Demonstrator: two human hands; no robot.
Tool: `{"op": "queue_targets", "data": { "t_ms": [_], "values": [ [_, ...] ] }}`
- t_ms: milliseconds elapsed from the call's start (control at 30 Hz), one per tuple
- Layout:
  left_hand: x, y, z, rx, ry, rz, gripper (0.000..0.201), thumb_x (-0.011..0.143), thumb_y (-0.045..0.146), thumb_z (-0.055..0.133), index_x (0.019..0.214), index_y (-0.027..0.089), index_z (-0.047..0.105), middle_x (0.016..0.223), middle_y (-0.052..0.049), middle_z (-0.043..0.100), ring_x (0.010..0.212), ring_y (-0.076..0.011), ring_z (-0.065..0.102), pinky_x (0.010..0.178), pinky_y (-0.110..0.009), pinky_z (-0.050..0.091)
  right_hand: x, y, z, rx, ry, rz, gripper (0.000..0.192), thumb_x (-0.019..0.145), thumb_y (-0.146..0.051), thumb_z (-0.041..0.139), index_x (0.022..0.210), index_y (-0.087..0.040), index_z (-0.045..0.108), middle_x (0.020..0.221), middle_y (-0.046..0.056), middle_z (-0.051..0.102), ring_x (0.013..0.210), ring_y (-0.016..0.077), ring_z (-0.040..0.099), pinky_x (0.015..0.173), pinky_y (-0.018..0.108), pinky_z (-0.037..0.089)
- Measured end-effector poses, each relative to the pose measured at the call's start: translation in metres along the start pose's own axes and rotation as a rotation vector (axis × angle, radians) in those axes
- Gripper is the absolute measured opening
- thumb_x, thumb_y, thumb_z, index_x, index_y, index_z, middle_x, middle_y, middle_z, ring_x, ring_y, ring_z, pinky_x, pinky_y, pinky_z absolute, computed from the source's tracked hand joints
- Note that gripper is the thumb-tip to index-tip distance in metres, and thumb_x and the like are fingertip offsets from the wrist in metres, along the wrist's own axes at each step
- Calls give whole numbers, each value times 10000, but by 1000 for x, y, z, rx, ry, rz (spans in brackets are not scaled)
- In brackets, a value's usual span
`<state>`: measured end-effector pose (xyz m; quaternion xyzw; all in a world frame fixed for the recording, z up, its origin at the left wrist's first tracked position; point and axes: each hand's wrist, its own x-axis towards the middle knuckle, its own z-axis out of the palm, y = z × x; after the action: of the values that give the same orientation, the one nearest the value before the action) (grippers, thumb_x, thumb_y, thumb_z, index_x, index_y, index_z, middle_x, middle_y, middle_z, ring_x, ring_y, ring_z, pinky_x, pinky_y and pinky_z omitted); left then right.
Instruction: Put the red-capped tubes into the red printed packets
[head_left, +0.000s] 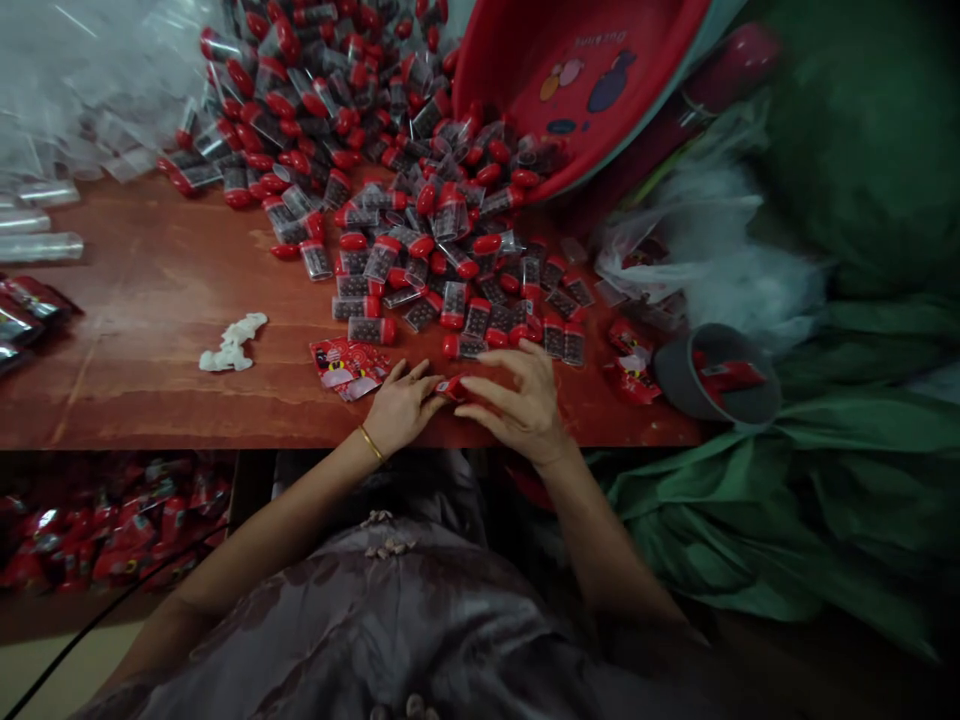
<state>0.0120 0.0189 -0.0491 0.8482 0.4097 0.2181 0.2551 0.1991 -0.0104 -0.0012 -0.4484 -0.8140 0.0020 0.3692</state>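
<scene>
Left hand [401, 405]: forearm reaching up from the lap to the near edge of the wooden table [150, 330], palm down, a thin gold bangle [370, 443] at the wrist; fingers curled narrow, tips pinching the left end of a small red packet [452, 389]. Right hand [521, 400]: palm down, wrist bent inward, fingers long and slightly spread, the tips laid over the right end of the same packet, so the packet sits between both hands at the table's front edge. Flat red printed wrappers [349, 366]: glossy, crumpled, just left of the left hand. Heap of small clear plastic vials with rounded red caps [390, 200]: dark contents, spilling across the table from a tilted red plastic basin [570, 80]. Scrap of white crumpled material [232, 343]: left of the wrappers, apart from them. Grey cup [712, 380]: tipped on its side at the right, red packets inside. Green cloth [825, 450]: draped folds, right of the table.
</scene>
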Motion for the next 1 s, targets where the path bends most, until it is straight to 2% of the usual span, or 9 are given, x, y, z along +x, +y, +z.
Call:
{"op": "queue_targets", "data": {
  "t_ms": [100,200,267,367,433,533,600,733,1000],
  "values": [
    [0,0,0,22,4,-2,285,891,296,506,1107,149,621,1113,-99,687,1220,-252,517,1074,-492,320,15,-9,-4,-41,-31,-69,27,785,-302,682,787,-287,660,951,-10,677,940,196,596,1043,481,301],
    [0,0,1,32,4,-7,284,895,306,497,1097,154,626,1103,-98,691,1222,-250,516,1074,-487,320,15,-14,9,22,55,85,87,816,-275,631,738,-237,626,902,16,660,920,193,593,990,449,371],
    [0,0,1,21,2,-5,281,896,311,495,1096,164,627,1097,-85,696,1228,-252,509,1075,-492,314,7,-13,20,138,177,246,110,836,-333,598,847,-225,618,995,55,630,939,202,588,909,415,444],
    [0,0,1,-4,-3,3,281,893,315,500,1101,173,624,1108,-75,692,1233,-253,504,1079,-503,302,-7,-6,32,391,233,394,495,789,-484,622,1197,-232,501,1203,103,549,900,198,609,818,383,506],
    [0,-1,0,-21,-9,7,277,891,311,502,1097,171,624,1128,-83,683,1237,-246,500,1084,-500,296,-14,1,35,478,109,395,573,760,-500,653,1244,-241,486,1170,91,585,862,188,623,803,367,516],
    [0,-2,0,-47,-19,9,271,894,302,494,1085,162,626,1148,-91,674,1242,-244,495,1091,-505,287,-19,11,36,449,-51,337,264,820,-435,614,981,-230,656,946,57,677,862,191,629,792,355,512],
    [0,-2,1,-53,-19,9,278,897,297,485,1091,153,622,1142,-98,675,1242,-247,495,1091,-510,285,-20,15,35,408,-63,287,233,833,-435,598,875,-224,687,872,54,692,839,194,627,775,363,507],
    [0,-3,4,-42,-16,8,277,893,264,482,1111,153,612,1150,-110,669,1254,-241,483,1096,-510,281,-21,21,39,345,-45,214,285,829,-482,579,874,-229,704,819,51,698,812,199,603,759,371,496],
    [-6,-7,7,-135,74,67,466,861,299,535,1291,129,477,1295,-115,576,1260,-240,476,1092,-476,326,-33,23,55,208,-3,254,266,834,-476,576,867,-250,713,795,38,679,802,203,603,782,384,468]
  ]
}}
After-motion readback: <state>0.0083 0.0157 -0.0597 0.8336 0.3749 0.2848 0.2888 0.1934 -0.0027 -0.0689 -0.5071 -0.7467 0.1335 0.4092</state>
